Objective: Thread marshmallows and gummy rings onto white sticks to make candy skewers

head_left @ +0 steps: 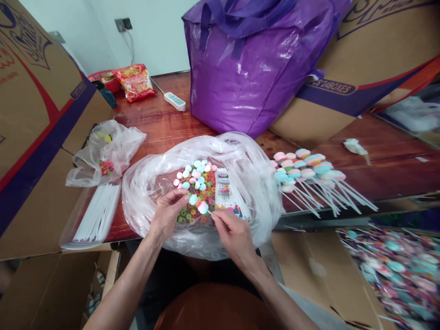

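A big clear plastic bag (254,192) lies open on the wooden table (165,128), holding pastel marshmallows (195,176), coloured candy rings (192,213) and a printed card (225,190). My left hand (168,213) pinches a blue marshmallow (193,200) over the bag. My right hand (233,233) pinches a thin white stick (210,213) carrying a pink and blue marshmallow (202,207). The two hands are close together above the candy.
Finished marshmallow sticks (309,172) lie in a pile to the right. A packet of white sticks (98,215) and a small plastic bag (110,151) sit left. Behind stand a purple bag (254,68) and cardboard boxes (34,114). A box of wrapped sticks (398,270) is lower right.
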A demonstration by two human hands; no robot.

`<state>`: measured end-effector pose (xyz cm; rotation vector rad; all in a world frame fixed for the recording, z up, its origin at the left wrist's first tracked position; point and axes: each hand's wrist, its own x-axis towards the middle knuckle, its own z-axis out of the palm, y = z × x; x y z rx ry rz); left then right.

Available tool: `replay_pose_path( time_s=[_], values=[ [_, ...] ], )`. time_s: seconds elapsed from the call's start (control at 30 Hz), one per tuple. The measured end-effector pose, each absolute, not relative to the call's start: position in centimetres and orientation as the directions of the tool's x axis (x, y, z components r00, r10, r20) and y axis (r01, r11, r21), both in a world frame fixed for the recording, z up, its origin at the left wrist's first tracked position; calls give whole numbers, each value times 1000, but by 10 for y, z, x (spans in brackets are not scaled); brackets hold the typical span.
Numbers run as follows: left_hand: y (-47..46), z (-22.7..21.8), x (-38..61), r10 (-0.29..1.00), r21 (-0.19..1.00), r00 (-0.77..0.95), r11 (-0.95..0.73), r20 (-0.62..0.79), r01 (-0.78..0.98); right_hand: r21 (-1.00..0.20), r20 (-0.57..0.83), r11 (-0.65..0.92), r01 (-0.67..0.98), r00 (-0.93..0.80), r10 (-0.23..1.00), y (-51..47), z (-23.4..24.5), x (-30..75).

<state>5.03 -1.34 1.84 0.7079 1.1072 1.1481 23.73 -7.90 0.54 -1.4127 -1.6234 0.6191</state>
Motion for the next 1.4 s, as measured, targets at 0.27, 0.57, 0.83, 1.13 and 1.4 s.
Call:
replay_pose_path(
  time_s=[0.27, 0.57, 0.83, 1.13, 1.4],
  values=[
    [-5, 25, 48, 900, 798, 54, 410, -433, -442, -900, 277, 235, 366, 65, 959, -74, 8, 238],
    [-9, 19, 51, 941, 884, 23, 326, -338, -334, -811, 393, 312, 495, 66, 917, -73, 6, 235],
    [-12, 26, 56, 935, 840, 31, 331, -352, -430, -800, 367, 288, 527, 48, 929, -75, 3, 229],
    [-27, 30, 75, 913, 766, 13, 351, -408, -539, -775, 419, 359, 520, -3, 908, -80, 0, 208],
    [-36, 29, 90, 884, 715, 2, 379, -467, -587, -806, 433, 337, 486, 96, 896, -80, 3, 194]
  ],
)
